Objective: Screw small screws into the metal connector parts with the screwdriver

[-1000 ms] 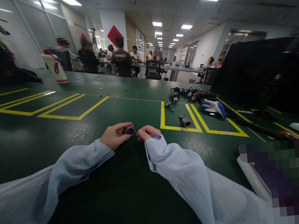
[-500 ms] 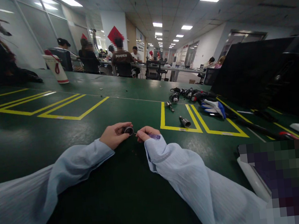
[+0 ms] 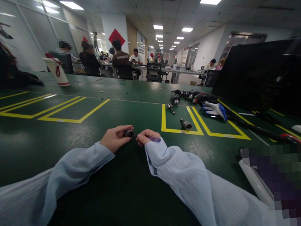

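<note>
My left hand is closed on a dark, round metal socket, its hollow mouth turned toward my right hand. Between the thumb and fingers of my right hand is a slim screwdriver with a see-through purple handle, which sticks out past the palm toward the wrist. Its tip is mostly hidden by the fingertips, close beside the socket. A few tiny ring-like bits lie on the green table below the hands.
Two metal socket pieces, one larger and one smaller, lie in a yellow-taped box at right. Beyond are cabled tools and a blue-white glove. A paper cup stands far left. People sit at desks behind.
Both hands stay nearly in place. The socket has tilted slightly in my left hand, and less of the screwdriver's thin shaft shows between the hands.
</note>
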`<state>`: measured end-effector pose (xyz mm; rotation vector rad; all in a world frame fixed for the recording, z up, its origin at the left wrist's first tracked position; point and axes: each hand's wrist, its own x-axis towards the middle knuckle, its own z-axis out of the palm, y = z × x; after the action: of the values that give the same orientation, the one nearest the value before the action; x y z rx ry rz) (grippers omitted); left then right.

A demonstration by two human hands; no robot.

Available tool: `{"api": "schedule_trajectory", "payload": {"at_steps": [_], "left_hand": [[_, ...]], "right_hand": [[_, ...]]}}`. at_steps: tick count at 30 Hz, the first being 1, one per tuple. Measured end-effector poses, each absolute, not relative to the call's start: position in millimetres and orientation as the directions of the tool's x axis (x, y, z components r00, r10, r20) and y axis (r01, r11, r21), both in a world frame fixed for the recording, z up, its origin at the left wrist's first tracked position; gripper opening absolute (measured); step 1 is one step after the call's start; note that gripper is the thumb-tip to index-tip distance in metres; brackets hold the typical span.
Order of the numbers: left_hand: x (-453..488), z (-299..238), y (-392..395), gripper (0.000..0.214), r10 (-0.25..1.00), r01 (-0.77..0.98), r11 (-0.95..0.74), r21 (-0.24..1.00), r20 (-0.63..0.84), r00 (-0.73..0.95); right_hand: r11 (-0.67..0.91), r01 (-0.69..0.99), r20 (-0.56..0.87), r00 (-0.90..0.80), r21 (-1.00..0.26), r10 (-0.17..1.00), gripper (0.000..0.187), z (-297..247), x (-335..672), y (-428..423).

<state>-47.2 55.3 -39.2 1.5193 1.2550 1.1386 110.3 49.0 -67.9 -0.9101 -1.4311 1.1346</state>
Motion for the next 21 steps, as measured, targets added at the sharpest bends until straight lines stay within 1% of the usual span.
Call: {"api": "schedule_trajectory", "payload": {"at_steps": [7, 14, 21], "left_hand": [[-47.0, -40.4, 56.3, 0.053, 0.988, 0.224, -0.146, 0.964, 0.130, 0.086], [-49.0, -42.2, 56.8, 0.053, 0.984, 0.218, -0.161, 0.962, 0.139, 0.115], [-49.3, -46.2, 57.3, 0.048, 0.971, 0.213, -0.219, 0.952, 0.192, 0.139]], "right_hand": [[0.278, -0.026, 0.278, -0.184, -0.960, 0.943, 0.019, -66.0, 111.5, 48.2], [0.269, -0.067, 0.277, -0.190, -0.961, 0.942, 0.019, -66.7, 111.2, 49.1], [0.269, -0.008, 0.264, -0.216, -0.963, 0.940, 0.020, -69.1, 109.5, 50.0]]}}
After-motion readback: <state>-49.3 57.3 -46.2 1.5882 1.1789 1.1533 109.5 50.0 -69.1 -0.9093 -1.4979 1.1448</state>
